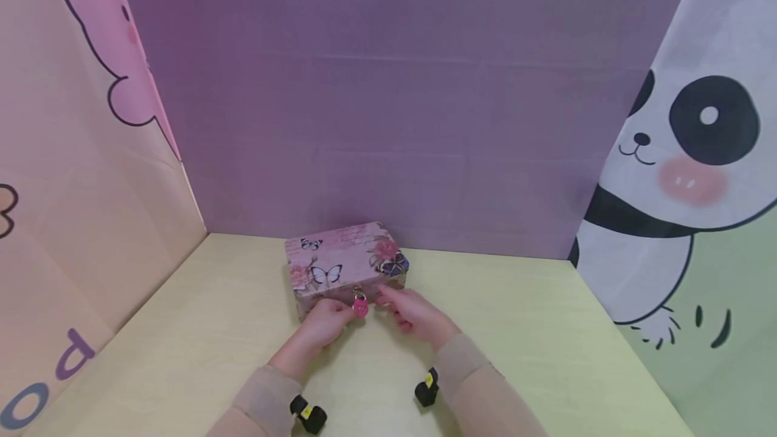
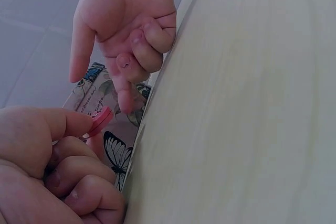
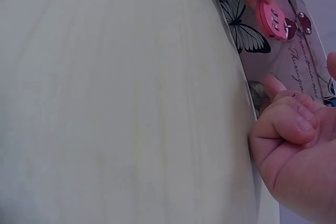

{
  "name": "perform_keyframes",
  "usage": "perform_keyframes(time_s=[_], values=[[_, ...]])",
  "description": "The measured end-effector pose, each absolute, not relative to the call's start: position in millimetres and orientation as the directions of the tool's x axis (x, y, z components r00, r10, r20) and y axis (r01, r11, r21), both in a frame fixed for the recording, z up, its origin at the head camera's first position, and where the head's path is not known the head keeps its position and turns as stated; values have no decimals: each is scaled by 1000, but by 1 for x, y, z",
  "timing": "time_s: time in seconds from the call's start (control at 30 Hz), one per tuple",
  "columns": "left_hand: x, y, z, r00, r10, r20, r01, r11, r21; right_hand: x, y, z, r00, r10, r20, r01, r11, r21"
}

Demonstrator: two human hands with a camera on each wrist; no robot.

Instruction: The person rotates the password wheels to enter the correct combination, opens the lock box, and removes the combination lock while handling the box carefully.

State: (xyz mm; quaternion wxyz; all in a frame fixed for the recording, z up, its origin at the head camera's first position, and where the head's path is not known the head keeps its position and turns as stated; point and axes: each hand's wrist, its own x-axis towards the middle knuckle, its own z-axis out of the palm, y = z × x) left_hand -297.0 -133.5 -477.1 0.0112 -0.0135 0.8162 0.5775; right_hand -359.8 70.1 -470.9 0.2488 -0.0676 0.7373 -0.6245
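Note:
A pink box (image 1: 340,258) printed with butterflies and flowers lies lid down on the table against the purple backdrop. On its front hangs a pink combination padlock (image 1: 361,306), its number dials facing the right wrist camera, looped through a metal hasp (image 3: 302,23). My left hand (image 1: 326,322) pinches the padlock's edge between thumb and index finger, the other fingers curled under. At the right part of the box's front is my right hand (image 1: 414,312), holding nothing. Its index finger and thumb are extended, the other fingers loosely curled. Whether the index fingertip touches the box I cannot tell.
The pale wooden table (image 1: 522,342) spreads in front of the box and to both sides. Behind stands a purple panel (image 1: 388,86). Printed cloth walls, one showing a panda (image 1: 643,275), close the sides. Small black wrist cameras sit below each sleeve.

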Motion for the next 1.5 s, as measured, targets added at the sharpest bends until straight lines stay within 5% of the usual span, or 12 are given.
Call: perform_keyframes(time_s=[1.5], values=[[-296, -136, -474, -997, 27, -71, -59, 305, 951, -350, 43, -471, -843, -487, -229, 131, 227, -965]])
